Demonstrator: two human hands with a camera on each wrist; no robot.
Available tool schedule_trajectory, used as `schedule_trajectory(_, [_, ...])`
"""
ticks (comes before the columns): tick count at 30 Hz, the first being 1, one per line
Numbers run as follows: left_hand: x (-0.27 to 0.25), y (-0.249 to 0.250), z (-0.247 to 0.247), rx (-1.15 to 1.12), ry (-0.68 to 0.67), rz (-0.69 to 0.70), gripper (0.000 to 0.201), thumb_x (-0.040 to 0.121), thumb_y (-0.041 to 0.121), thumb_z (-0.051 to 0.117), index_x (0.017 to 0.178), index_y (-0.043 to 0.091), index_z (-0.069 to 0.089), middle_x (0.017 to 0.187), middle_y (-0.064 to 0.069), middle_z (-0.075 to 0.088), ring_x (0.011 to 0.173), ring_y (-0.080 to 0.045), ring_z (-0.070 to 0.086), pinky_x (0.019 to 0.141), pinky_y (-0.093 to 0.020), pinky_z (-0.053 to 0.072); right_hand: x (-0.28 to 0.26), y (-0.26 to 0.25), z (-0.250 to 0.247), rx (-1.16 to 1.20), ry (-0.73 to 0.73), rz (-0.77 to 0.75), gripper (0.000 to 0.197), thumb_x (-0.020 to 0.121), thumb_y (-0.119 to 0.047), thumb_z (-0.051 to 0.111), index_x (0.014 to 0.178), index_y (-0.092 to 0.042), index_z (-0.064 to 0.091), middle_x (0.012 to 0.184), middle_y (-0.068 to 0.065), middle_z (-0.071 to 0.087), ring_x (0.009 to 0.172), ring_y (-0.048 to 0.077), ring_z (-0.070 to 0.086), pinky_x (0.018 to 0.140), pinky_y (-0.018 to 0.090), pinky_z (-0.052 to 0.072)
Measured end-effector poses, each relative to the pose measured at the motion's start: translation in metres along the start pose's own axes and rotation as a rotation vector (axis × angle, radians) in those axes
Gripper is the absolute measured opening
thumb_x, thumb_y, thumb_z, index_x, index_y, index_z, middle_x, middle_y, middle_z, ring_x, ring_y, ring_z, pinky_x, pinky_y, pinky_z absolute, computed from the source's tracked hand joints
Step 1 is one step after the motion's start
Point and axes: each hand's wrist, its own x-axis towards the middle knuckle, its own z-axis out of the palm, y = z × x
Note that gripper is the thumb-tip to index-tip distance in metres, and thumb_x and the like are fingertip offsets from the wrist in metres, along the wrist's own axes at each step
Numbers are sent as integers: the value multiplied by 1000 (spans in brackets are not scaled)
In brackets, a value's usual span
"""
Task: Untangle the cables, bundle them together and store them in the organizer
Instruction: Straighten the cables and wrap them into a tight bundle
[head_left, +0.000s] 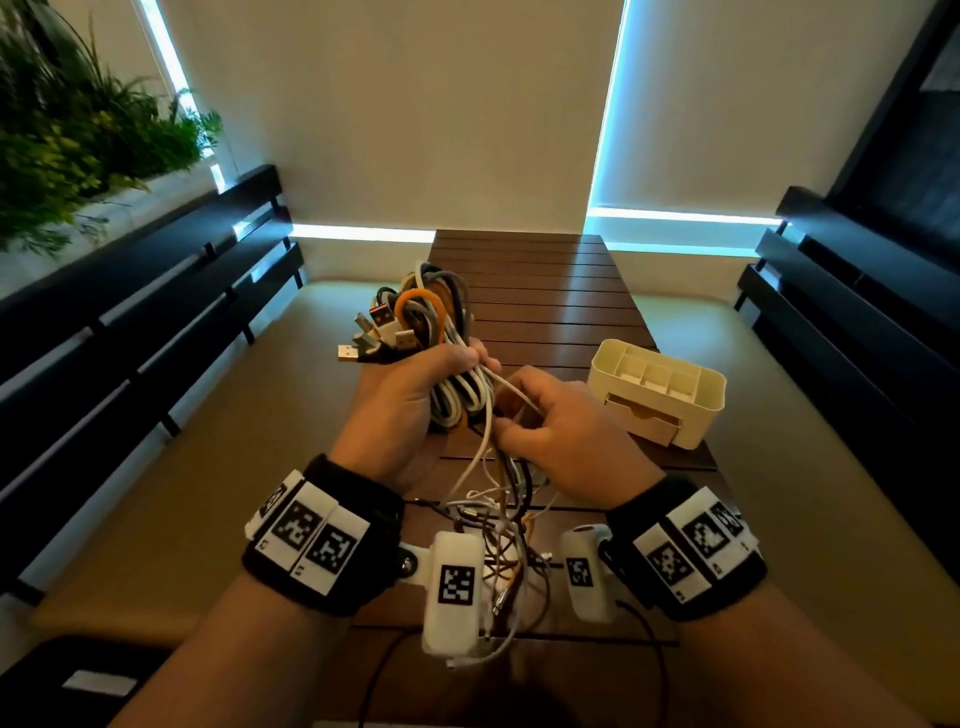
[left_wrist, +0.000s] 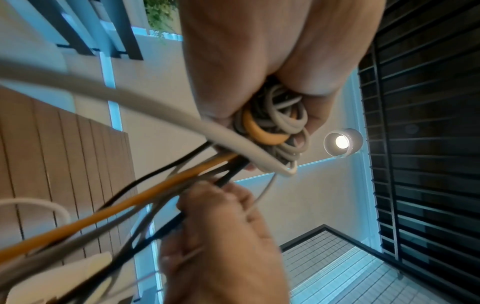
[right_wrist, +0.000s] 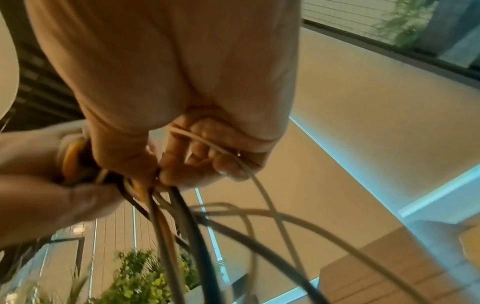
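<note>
**Two hands gather a cable bundle above a slatted table**

Head view: at frame centre, the left hand (head_left: 410, 400) closes its fingers round a thick coil of cables (head_left: 431, 317), holding it up off the wooden table (head_left: 545, 291). This probably keeps the gathered loops from springing apart. Just to its right, the right hand (head_left: 561, 426) pinches a thin white cable (head_left: 511, 387) that runs up into the coil, probably to draw it free or wind it on. Loose tails (head_left: 498, 519) hang from both hands to the table at lower centre. One orange cable (head_left: 421, 301) stands out; the white, grey and black ones overlap too much to count. Several USB plugs poke out at the coil's left; about five show. One cream organizer (head_left: 657, 389) stands on the table at centre right, near the hands but apart from them, with no cable in it.

Left wrist view: in the upper centre, the left hand's fingers wrap grey and orange loops. The right hand sits at lower centre, gripping dark strands.

Right wrist view: at centre, the right hand's fingers curl round the thin pale cable and several dark ones, which trail towards the bottom of the frame, blurred.
</note>
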Motion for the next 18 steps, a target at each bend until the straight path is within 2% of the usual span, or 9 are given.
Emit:
schedule_trajectory(3, [3,9,-4,-143,-29,-47,33,79,6,58,112,9,61,81,-2,63,80,-18,66,75,-35,56,6,21,4,-196,-50,95,13,94,-26,64,89,-33,53,79,-9,63,67,0,62,56,11,46])
schedule_trajectory(4, [4,13,-7,-181,-38,-48,33,80,6,56,113,8,61,81,-2,62,80,-18,66,77,-35,56,6,33,5,-230,-50,140,11,95,-29,62,89,-33,53,82,-8,64,71,2,63,61,15,50])
schedule_trajectory(6, [5,19,-10,-241,-60,-36,31,84,3,53,114,7,60,80,-3,60,77,-18,65,79,-35,56,6,61,6,-318,-60,230,2,96,-33,58,95,-32,56,88,-7,65,81,8,64,77,29,57])
schedule_trajectory(8, [6,21,-11,-262,-62,-34,30,85,1,52,113,7,59,79,-3,60,76,-17,65,80,-35,56,6,85,5,-458,-56,293,8,96,-33,57,103,-31,58,95,-7,64,92,14,61,89,40,53])
schedule_trajectory(9, [6,20,-10,-265,-61,-37,30,84,1,53,112,7,59,79,-3,60,75,-17,65,80,-34,56,6,94,3,-516,-23,311,11,95,-33,58,106,-29,58,98,-6,64,95,15,60,91,41,51])
schedule_trajectory(12, [5,18,-10,-274,-45,-37,26,85,0,51,109,7,59,78,-3,58,74,-16,63,77,-32,57,8,115,-5,-574,148,355,21,90,-37,67,104,-23,60,101,-6,62,94,17,58,86,37,51])
schedule_trajectory(15, [9,21,-14,-347,-57,-25,24,85,1,51,108,8,57,80,-3,57,76,-16,62,74,-32,56,6,126,-6,-540,271,397,27,86,-45,69,94,-22,55,93,-4,56,86,18,58,78,42,55])
schedule_trajectory(18, [19,24,-21,-415,-5,8,22,85,2,49,105,7,55,79,-4,56,74,-16,61,72,-32,55,4,130,-2,-516,327,387,22,88,-37,69,86,-24,51,88,-4,54,80,18,59,73,43,57])
